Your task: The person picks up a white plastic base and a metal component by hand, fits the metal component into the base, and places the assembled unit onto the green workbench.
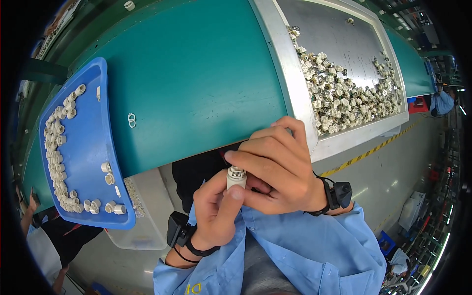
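In front of my chest, my left hand (219,209) grips a small white cylindrical socket (236,181) between thumb and fingers. The socket stands nearly upright, and a pale insert with metal parts (237,171) shows at its upper end. My right hand (280,169) is closed around the top and right side of the same piece, its index finger bent over the insert. Its fingertips on the far side are partly hidden. Both hands are just off the near edge of the green worktop (196,73).
On the left lies a blue tray (88,147) with several white cylindrical sockets along its edges. Two white rings (132,120) rest on the worktop. A metal-framed tray (292,73) at right holds a heap of small inserts. Below the blue tray is a translucent bin (157,196).
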Demonstrator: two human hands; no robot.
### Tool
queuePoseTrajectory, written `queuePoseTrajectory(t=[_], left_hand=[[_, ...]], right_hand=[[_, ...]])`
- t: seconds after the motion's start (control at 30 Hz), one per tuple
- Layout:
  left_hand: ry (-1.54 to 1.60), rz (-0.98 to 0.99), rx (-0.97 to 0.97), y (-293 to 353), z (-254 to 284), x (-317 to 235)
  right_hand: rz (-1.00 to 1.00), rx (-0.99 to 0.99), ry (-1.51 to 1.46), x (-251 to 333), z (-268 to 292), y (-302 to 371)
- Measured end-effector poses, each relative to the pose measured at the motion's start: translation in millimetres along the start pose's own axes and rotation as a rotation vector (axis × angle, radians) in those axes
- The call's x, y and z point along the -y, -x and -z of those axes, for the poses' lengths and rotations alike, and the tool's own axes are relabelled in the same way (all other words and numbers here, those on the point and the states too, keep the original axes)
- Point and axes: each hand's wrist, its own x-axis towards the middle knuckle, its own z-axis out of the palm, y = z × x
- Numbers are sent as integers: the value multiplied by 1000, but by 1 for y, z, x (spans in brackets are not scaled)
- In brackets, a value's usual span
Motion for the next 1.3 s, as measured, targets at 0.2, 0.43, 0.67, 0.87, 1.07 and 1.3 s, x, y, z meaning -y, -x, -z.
queuePoseTrajectory(t=[0.2, 0.43, 0.67, 0.87, 1.07, 1.3], left_hand=[[150, 53, 93, -1, 5, -2], [350, 185, 181, 1, 19, 15], [344, 328, 97, 8, 47, 67], [303, 254, 15, -9, 51, 75], [303, 275, -9, -26, 54, 78], [253, 249, -7, -43, 60, 80]], right_hand=[[-7, -9, -112, -4, -9, 12], [-41, 66, -161, -7, -15, 22], [-387, 34, -470, -23, -71, 88], [-407, -59, -468, -34, -94, 91], [-447, -53, -411, -42, -101, 86], [-417, -23, -353, -60, -115, 80]])
